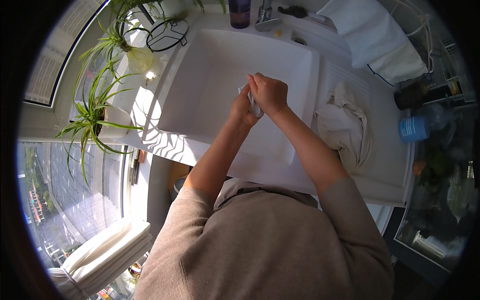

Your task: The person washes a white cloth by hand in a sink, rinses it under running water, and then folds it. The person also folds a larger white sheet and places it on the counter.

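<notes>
Over the white sink basin (225,56), my left hand (242,108) and my right hand (269,93) are pressed together around a small bunched white cloth (255,108). Parts of the cloth show between the palms and below the right hand; the rest is hidden by the fingers. A crumpled off-white cloth (347,127) lies on the ribbed washboard side of the sink, right of my right forearm. The chrome faucet (265,18) stands at the basin's far edge, with a dark purple bottle (240,13) to its left.
Spider plants (88,120) and a black wire trivet (167,35) stand at the left ledge by the window. A brush (321,18) lies behind the sink. White towels (375,41) hang at the upper right, above a blue-labelled plastic bottle (414,128) beyond the sink's right edge.
</notes>
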